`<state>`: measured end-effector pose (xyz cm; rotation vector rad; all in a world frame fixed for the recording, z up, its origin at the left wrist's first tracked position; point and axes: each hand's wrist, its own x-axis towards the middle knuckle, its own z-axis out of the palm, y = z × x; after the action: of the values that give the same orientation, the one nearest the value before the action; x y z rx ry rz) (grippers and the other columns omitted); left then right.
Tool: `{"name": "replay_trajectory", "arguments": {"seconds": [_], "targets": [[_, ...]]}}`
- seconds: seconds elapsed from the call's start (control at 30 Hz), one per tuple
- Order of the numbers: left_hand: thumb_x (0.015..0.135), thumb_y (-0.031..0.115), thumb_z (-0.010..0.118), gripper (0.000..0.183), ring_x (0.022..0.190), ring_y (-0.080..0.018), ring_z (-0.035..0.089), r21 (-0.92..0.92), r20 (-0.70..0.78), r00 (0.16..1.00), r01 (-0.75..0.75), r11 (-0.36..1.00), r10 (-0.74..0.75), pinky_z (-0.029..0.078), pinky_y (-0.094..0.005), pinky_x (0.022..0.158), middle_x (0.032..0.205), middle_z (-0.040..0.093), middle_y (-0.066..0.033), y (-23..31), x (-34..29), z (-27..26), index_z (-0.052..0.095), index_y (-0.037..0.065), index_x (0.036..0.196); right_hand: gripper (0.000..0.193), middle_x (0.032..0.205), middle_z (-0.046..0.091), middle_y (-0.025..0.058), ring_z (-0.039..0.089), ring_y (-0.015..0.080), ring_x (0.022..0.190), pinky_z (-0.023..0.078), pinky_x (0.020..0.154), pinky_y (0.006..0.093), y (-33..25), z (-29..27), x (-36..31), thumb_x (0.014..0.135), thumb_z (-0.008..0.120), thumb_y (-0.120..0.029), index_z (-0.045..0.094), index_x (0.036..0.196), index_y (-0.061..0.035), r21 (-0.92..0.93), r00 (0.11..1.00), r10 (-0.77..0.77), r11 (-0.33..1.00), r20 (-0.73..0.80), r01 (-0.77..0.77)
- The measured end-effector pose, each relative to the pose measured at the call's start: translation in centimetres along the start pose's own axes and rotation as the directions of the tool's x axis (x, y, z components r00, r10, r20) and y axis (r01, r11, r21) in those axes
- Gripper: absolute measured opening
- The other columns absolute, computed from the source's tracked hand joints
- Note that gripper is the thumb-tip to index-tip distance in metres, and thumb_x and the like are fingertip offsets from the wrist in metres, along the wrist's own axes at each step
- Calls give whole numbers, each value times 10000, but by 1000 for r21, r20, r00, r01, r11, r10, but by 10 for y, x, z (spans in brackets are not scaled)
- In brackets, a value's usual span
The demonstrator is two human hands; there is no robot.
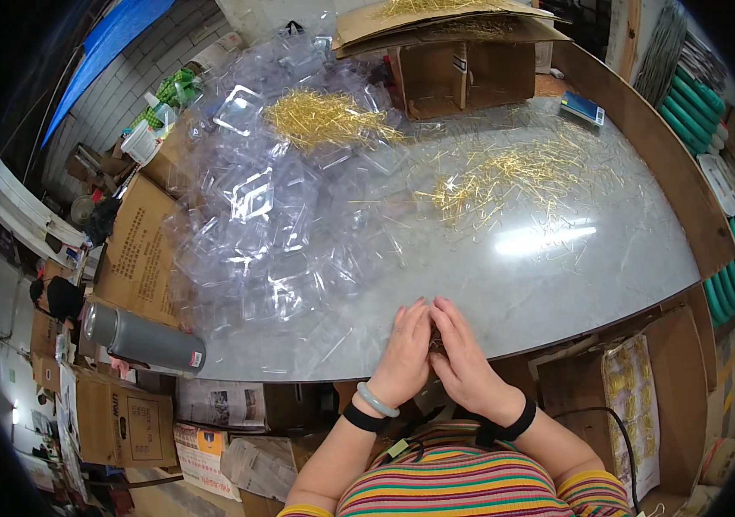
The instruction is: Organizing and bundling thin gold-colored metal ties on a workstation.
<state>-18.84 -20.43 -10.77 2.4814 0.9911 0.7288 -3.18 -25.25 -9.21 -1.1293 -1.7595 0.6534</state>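
Note:
At the table's near edge my left hand (403, 353) and my right hand (464, 355) are brought together, fingers long and pressed side by side. A small brownish patch shows in the gap by my thumbs; what it is stays hidden. Farther off on the grey tabletop (471, 293) lies a loose scatter of thin gold wire hooks (514, 181). To the left, a big heap of clear plastic boxes (251, 194) covers the table, and a denser pile of gold wire pieces (324, 119) rests on top of it.
A grey bottle (152, 339) lies at the left edge, beside a cardboard flap (134, 246). An open cardboard box (466, 73) stands at the back, with a small blue box (583, 109) to its right. Below right, a carton holds a sheet of gold pieces (632, 405).

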Motion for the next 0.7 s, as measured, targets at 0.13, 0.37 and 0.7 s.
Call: {"name": "replay_trajectory", "arguments": {"seconds": [0.13,0.37,0.7], "targets": [[794,-38,648,888,1387,-435,372,-121,12,998,62,991,-61,274,-528,1185,1461,382,-280,3,-4,-11,165,-63,1539,588,1514,362,261,336,449,1420,296,1178,500,5,-27,11,911,591,-20,376,1455,29,-101,987,-39,993,154,55],[785,-4,684,1088,1401,-431,368,-346,-73,995,34,938,-63,306,-468,1173,1530,324,-278,2,-2,-24,-49,34,1588,448,1394,527,160,454,357,1357,358,1142,490,11,-32,24,902,627,-88,528,1331,-7,-365,940,-137,896,313,253],[802,113,769,323,989,-359,608,-5,-231,911,350,937,-342,495,-429,869,1048,642,-155,22,-33,-24,656,23,1090,338,1186,611,151,570,368,1176,477,988,450,10,-23,22,851,617,5,596,1189,-10,-355,983,-122,920,136,163]]}}
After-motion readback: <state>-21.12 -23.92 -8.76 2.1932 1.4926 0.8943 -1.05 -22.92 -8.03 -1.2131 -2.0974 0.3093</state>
